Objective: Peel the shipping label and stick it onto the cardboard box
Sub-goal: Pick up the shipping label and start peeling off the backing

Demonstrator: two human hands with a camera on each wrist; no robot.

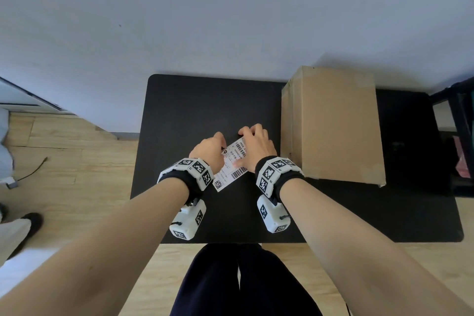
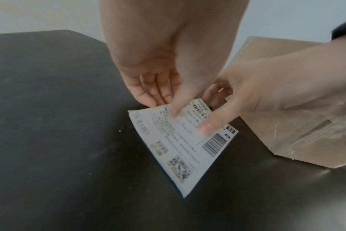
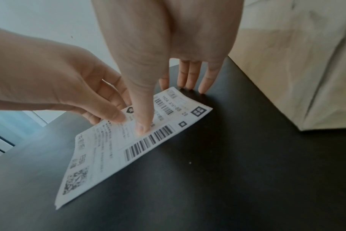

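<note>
The white shipping label (image 1: 232,167) with barcodes and a QR code lies at an angle in the middle of the black table (image 1: 192,110). My left hand (image 2: 164,106) pinches the label's left edge, thumb on top and fingers underneath, and that edge is lifted slightly. My right hand (image 3: 166,107) pins the label down with its thumb (image 3: 142,128). Its other fingers (image 3: 190,78) stand straight with their tips on the table past the label's far end. The plain brown cardboard box (image 1: 336,123) stands just right of my right hand, apart from the label.
The table's front edge is close to my body and a light wall runs behind it. A dark shelf frame (image 1: 459,123) stands past the right edge. Wooden floor (image 1: 64,161) lies on the left, where another person's shoe (image 1: 30,223) shows.
</note>
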